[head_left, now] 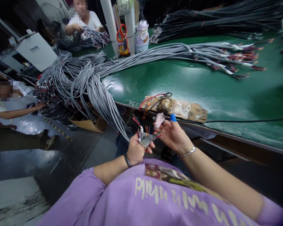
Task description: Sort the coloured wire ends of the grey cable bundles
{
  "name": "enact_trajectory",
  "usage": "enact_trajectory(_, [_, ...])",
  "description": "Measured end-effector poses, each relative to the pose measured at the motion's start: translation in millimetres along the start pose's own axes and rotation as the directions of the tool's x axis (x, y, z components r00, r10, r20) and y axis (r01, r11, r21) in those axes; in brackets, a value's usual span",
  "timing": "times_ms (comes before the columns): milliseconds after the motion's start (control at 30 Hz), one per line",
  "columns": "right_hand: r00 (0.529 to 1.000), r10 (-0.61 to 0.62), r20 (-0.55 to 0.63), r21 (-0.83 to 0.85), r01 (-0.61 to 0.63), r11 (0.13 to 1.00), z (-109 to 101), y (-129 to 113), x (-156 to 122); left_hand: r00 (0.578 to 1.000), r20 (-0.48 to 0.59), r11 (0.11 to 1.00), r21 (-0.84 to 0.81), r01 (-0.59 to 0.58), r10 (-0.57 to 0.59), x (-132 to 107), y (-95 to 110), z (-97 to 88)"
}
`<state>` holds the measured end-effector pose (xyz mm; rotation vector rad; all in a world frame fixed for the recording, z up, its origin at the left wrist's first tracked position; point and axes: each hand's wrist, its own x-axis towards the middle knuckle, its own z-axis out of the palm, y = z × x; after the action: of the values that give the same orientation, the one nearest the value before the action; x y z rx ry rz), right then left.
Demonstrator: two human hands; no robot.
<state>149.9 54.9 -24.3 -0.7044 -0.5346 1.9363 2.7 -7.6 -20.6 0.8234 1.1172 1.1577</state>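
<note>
Green bench (202,84) fills the upper right, its near edge just above both hands. Lower centre, left hand (135,150) clenches a grey cable end (148,140); right hand (173,135) meets its coloured wires (158,135), grip unclear.

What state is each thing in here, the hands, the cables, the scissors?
left hand: closed around grey cable end
grey cable end: stripped, coloured wires fanned out
right hand: open, fingertips capped, beside the wires
grey cable bundle: draped over the bench edge
scissors: upright, handles up
</note>
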Motion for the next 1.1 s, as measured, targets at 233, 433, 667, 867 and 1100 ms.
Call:
enact_trajectory(233, [0.981, 0.080, 0.176, -0.288, -0.026, 0.957, -14.4, 2.4, -26.2, 1.000, 0.021, 0.999, 0.041, -0.010, 0.010, 1.0, -5.2, -4.5])
enact_trajectory(433, [0.988, -0.145, 0.049, -0.552, 0.147, 0.821, 7.5, 7.2, -40.5, 0.997, 0.076, 0.995, 0.097, -0.025, 0.018, -0.3, -6.4, -4.3])
enact_trajectory(667, [0.995, -0.043, 0.095, -0.657, 0.095, 0.748, 21.9, 2.3, -41.2, 0.982, 0.184, 0.973, 0.230, 0.002, -0.046, -1.9, -4.0, -6.4])
enact_trajectory(867, [0.987, -0.162, -0.002, -0.690, 0.116, 0.715, 21.2, 2.3, -40.2, 0.986, 0.163, 0.980, 0.198, 0.007, -0.040, 0.1, -0.4, -7.4])
enact_trajectory(1100, [0.974, -0.222, -0.054, -0.621, 0.141, 0.771, 10.8, 5.0, -37.6, 0.996, 0.082, 0.994, 0.103, 0.028, -0.037, 4.2, 0.2, -6.1])
